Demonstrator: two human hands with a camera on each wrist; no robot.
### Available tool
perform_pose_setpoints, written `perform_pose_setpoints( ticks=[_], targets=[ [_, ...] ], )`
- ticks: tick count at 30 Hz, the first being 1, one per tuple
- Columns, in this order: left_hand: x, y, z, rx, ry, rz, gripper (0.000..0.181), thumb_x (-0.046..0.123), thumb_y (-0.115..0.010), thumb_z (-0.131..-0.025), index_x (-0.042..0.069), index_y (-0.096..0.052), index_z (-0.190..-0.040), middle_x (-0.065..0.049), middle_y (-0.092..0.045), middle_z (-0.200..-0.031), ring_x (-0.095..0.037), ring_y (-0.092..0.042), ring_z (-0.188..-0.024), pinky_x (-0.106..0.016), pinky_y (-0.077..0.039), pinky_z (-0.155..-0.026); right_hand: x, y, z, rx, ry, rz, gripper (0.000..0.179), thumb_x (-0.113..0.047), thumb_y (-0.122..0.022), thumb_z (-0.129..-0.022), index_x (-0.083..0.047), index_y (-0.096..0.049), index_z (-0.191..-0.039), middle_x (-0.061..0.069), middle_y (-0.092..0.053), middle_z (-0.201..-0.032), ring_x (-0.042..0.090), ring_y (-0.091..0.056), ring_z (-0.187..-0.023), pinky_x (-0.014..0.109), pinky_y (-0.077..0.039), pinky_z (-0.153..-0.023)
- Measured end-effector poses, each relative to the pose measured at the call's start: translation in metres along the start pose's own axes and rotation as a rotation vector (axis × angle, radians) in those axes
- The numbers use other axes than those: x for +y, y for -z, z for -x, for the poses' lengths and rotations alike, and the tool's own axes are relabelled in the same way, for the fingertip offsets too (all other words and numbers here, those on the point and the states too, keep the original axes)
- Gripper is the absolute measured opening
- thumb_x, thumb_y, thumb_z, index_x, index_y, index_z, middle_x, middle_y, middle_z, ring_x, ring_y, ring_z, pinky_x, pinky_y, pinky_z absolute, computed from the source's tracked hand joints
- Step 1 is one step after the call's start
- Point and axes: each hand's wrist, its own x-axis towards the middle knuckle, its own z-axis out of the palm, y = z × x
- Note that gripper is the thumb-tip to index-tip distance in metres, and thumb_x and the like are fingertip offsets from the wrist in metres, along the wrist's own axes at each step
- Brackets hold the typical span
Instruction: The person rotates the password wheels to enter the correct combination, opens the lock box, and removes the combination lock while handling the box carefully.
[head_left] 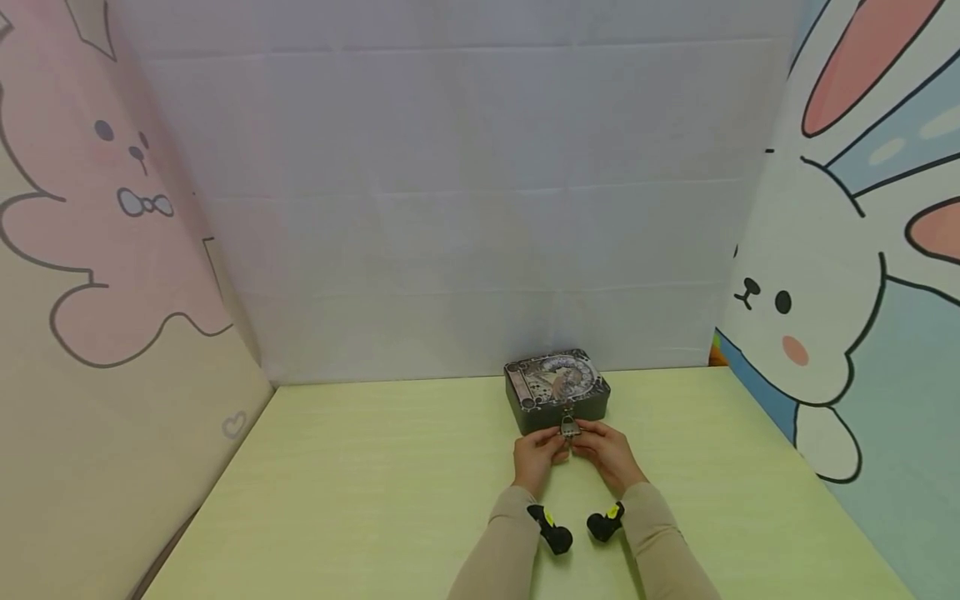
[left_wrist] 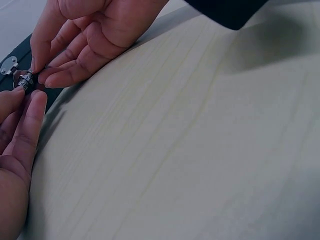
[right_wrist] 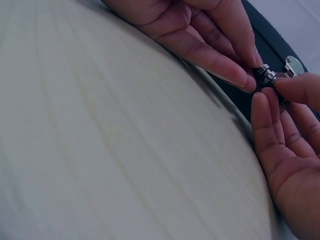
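Observation:
A small combination padlock with number dials hangs at the front latch of a dark tin box, whose lid carries a printed picture. From the left, my left hand pinches the padlock between thumb and fingers. My right hand pinches it from the other side. Both wrist views show fingertips of the two hands meeting around the dials of the padlock. Behind it, the silver latch plate stands out from the box front. The fingers partly hide the padlock's body.
The box stands near the back edge of a pale yellow-green table. A white sheet rises behind it. Cartoon-printed panels flank both sides, with a rabbit on the right panel. Black wrist cameras sit on both sleeves.

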Motion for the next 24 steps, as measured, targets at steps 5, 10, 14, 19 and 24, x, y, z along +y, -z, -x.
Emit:
perform_pose_setpoints(
  ticks=[5,10,14,19,24],
  targets=[
    [0.0011,-0.0005,0.0006,0.0,-0.004,-0.003,0.022,-0.008,-0.066,-0.091,-0.017,-0.067,-0.111,-0.026,-0.071,-0.097,-0.025,-0.073,-0.083,-0.03,-0.063,-0.07,-0.0012,-0.0004,0.0009,0.004,0.001,0.001,0.046,0.008,-0.058,-0.095,0.019,-0.044,-0.138,0.004,-0.065,-0.1,0.009,-0.065,-0.075,0.021,-0.058,-0.071],
    [-0.001,0.0003,-0.0008,-0.001,0.004,-0.004,0.022,-0.007,-0.067,-0.091,-0.015,-0.068,-0.111,-0.023,-0.072,-0.096,-0.025,-0.073,-0.083,-0.03,-0.062,-0.07,0.0008,0.0006,-0.0018,0.008,-0.003,0.001,0.045,0.01,-0.058,-0.094,0.02,-0.045,-0.136,0.003,-0.065,-0.097,0.01,-0.065,-0.074,0.022,-0.058,-0.07],
    [-0.0032,0.0009,-0.0023,-0.003,-0.003,-0.01,0.022,-0.007,-0.067,-0.091,-0.015,-0.068,-0.111,-0.022,-0.072,-0.094,-0.025,-0.073,-0.083,-0.03,-0.063,-0.069,0.0015,0.0007,-0.0029,0.009,0.004,0.001,0.044,0.011,-0.057,-0.094,0.021,-0.045,-0.135,0.003,-0.066,-0.093,0.01,-0.064,-0.072,0.022,-0.058,-0.069],
    [-0.002,-0.0001,-0.0024,0.004,0.001,-0.012,0.021,-0.007,-0.067,-0.091,-0.015,-0.068,-0.11,-0.022,-0.072,-0.094,-0.024,-0.073,-0.082,-0.03,-0.063,-0.069,0.0006,-0.0004,-0.0027,0.01,0.006,0.016,0.043,0.009,-0.056,-0.096,0.02,-0.043,-0.136,0.003,-0.065,-0.09,0.009,-0.064,-0.072,0.021,-0.058,-0.069],
    [-0.0022,0.0003,-0.0015,0.005,-0.002,-0.016,0.021,-0.006,-0.067,-0.091,-0.015,-0.069,-0.11,-0.022,-0.072,-0.094,-0.024,-0.073,-0.082,-0.03,-0.063,-0.069,-0.0001,-0.0019,-0.0017,0.015,0.002,0.032,0.043,0.008,-0.056,-0.096,0.02,-0.044,-0.136,0.002,-0.064,-0.09,0.009,-0.064,-0.072,0.02,-0.058,-0.068]
  ],
)
